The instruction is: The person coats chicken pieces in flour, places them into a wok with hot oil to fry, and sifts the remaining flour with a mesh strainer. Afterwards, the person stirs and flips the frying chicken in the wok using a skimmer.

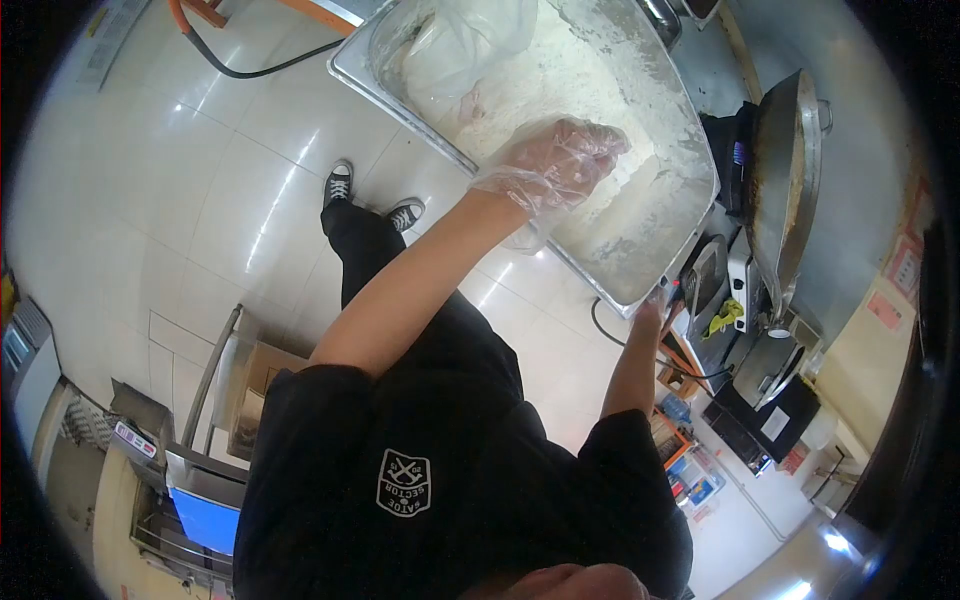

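A large metal tray holds white powder. My left hand, in a loose clear plastic glove, is over the powder with its fingers curled together; anything inside them is hidden. Clear crumpled plastic lies at the tray's upper left, with a small pinkish piece beside it, partly coated in powder. At the tray's near right corner, my right hand grips the rim, its fingers mostly hidden.
A big wok-like pan stands right of the tray, near a yellow-green cloth. A dark cable crosses the tiled floor at upper left. A cardboard box and a metal cart frame are at lower left.
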`<state>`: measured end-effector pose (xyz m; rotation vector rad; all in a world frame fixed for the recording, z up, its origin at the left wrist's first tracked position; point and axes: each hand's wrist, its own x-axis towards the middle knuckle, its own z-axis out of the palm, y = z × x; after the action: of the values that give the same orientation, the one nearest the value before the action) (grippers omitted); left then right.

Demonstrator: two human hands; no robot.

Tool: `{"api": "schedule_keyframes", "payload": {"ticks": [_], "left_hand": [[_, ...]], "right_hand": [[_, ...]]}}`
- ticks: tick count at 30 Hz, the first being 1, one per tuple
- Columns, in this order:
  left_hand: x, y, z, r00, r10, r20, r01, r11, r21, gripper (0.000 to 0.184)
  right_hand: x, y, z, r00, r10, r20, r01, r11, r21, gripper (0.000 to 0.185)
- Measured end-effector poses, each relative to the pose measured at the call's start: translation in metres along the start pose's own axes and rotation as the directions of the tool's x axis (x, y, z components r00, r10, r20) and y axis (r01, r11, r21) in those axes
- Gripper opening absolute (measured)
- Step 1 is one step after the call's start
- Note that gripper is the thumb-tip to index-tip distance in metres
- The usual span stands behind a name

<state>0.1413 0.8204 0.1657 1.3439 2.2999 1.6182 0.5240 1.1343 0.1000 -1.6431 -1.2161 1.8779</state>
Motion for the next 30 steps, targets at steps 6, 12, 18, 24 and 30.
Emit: {"api": "schedule_keyframes", "payload": {"ticks": [6, 12, 18, 24, 30], "left_hand": [[0.004, 0.005, -0.005, 0.994, -0.080, 0.072, 0.085, 0.994, -0.066, 0.024], [0.006, 0.004, -0.005, 0.997, -0.062, 0.038, 0.065, 0.994, -0.086, 0.022], [0.005, 0.003, 0.001, 0.995, -0.100, 0.027, 0.103, 0.985, -0.137, 0.020], [0.008, 0.008, -0.008, 0.982, -0.170, 0.088, 0.184, 0.963, -0.196, 0.022], [0.008, 0.008, -0.007, 0.987, -0.138, 0.076, 0.148, 0.979, -0.143, 0.022]], "right_hand": [[0.000, -0.003, -0.005, 1.000, -0.003, 0.005, 0.003, 1.000, -0.004, 0.034], [0.001, -0.002, -0.006, 1.000, -0.008, 0.015, 0.008, 1.000, -0.007, 0.035], [-0.001, -0.002, -0.012, 1.000, -0.017, 0.021, 0.017, 1.000, -0.013, 0.035], [-0.004, -0.001, -0.019, 1.000, -0.012, 0.026, 0.013, 1.000, -0.014, 0.035], [-0.003, -0.004, -0.021, 0.999, -0.019, 0.037, 0.020, 1.000, -0.019, 0.036]]}}
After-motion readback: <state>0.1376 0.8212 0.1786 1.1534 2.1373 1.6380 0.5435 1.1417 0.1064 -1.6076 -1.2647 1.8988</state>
